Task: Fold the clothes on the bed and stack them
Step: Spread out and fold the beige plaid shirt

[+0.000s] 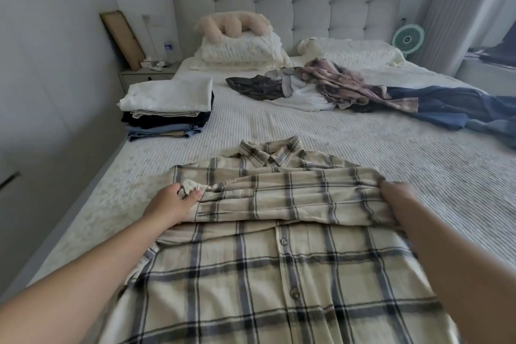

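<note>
The plaid shirt (279,268) lies buttoned-side up on the near end of the bed (363,148), collar pointing toward the headboard (287,0), so its long axis runs straight away from the person. A sleeve is laid crosswise over the chest, at right angles to that axis, and both hands sit at its two ends. The left hand (173,204) pinches the cuff end at the shirt's left edge, thumb and fingers curled into the cloth. The right hand (396,193) holds the fold at the shirt's right edge; its fingers go under the fabric and are hidden, so it looks like a grasp, though how tightly it closes cannot be told. Both hands are about equally far up the shirt, each at its own edge, so the sleeve spans the whole gap between them. The next fold probably turns on that line: the body below the sleeve lies nearer the person than the hands. The stack (167,109) of folded clothes sits beyond the shirt's left shoulder, on the left hand's side. The unfolded pile (335,89) lies beyond its right shoulder, toward the headboard.
</note>
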